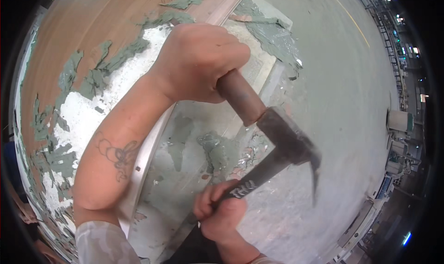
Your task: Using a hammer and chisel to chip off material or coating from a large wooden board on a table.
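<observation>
My left hand (pixel 203 62) is closed in a fist around a brown round bar (pixel 243 97), whose lower end sticks out toward the right. My right hand (pixel 221 213) grips the dark handle of a hammer (pixel 282 134) with white markings on it. The hammer has a square block head on one side and a curved, pointed claw on the other. Its square end appears to meet the bar's end. Whatever part of the bar lies inside or beyond my left fist is hidden. My left forearm crosses over the work surface.
A large brown panel (pixel 106 14) has torn green flakes (pixel 95 81) and a white patch (pixel 78 120) along it. A pale metal strip (pixel 143 171) edges it. Green debris (pixel 273 32) lies on the grey floor (pixel 342 88). Another person's hand (pixel 27 213) shows at the far left.
</observation>
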Tool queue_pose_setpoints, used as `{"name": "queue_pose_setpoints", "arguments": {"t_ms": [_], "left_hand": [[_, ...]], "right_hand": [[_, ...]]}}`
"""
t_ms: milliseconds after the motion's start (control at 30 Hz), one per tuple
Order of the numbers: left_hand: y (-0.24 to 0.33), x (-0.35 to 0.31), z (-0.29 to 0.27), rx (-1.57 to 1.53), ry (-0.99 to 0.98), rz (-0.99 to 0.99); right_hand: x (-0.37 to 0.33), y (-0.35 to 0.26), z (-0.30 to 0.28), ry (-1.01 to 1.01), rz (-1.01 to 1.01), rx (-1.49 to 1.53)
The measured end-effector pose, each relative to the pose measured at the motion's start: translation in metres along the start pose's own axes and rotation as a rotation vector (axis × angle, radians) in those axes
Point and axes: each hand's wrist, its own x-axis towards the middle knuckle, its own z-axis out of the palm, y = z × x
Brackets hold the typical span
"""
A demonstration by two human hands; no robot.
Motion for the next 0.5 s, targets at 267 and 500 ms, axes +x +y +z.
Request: {"name": "queue_pose_setpoints", "arguments": {"t_ms": [267,500], "left_hand": [[-0.007,-0.003,-0.005,0.014,0.007,-0.020],[-0.006,-0.003,-0.002,0.009,0.002,-0.020]], "right_hand": [[-0.008,-0.003,-0.009,0.007,-0.048,0.047],[0.002,-0.004,-0.016,0.002,0.016,0.139]]}}
